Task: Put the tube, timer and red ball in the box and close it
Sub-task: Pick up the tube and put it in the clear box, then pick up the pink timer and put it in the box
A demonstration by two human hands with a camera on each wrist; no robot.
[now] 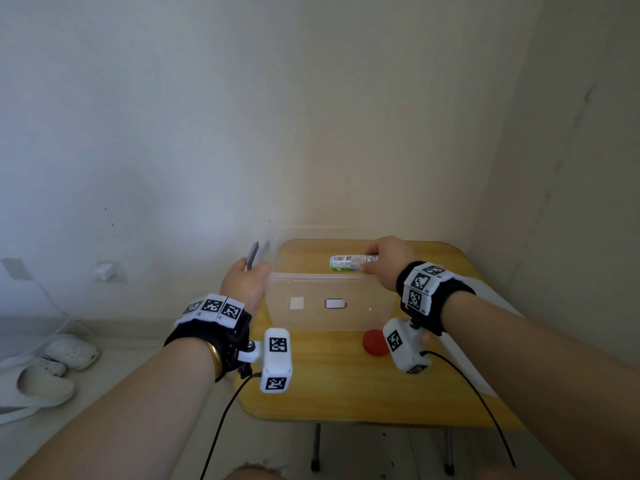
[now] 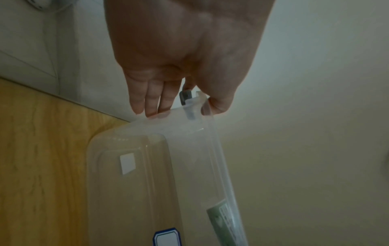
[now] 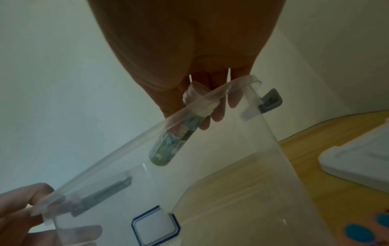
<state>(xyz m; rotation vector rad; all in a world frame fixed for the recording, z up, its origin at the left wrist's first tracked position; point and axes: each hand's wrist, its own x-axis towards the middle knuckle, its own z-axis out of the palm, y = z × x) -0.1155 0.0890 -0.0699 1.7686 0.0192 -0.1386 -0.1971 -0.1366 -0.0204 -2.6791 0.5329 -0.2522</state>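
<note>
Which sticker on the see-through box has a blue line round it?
The sticker nearer the right hand has the blue border, seen from the wrist views. The other sticker, nearer the left hand, is plain white.

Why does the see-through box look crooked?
The left hand holds the box by its rim, beside the grey latch, and the box looks tipped. The right hand holds the tube over its opening. Nothing looks spilled or broken.
</note>
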